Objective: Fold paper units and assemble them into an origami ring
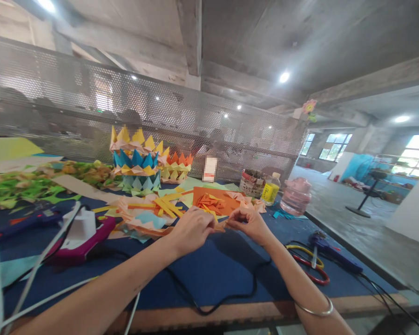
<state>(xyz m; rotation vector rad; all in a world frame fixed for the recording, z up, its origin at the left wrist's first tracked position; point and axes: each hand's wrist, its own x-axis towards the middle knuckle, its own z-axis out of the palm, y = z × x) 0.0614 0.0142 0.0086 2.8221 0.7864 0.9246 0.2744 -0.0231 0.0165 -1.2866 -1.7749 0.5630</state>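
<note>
Near the middle of the blue table, my left hand (195, 228) and my right hand (249, 223) pinch a small orange folded paper piece (220, 226) between them. The fingers of both hands are closed on it, and they cover much of its shape. Just beyond them, an orange sheet (232, 197) carries a heap of small folded orange pieces (211, 204). Yellow-orange paper strips (169, 204) lie to the left of the sheet. A pale orange and blue folded-paper band (148, 221) is beside my left forearm.
Stacked paper crowns (136, 163) stand at the back left, near green paper pieces (87, 174). A magenta power strip (94, 239) and cables lie left. On the right are a glue gun (338, 253), scissors (323, 277), a yellow-labelled bottle (270, 190) and a pink jar (296, 197).
</note>
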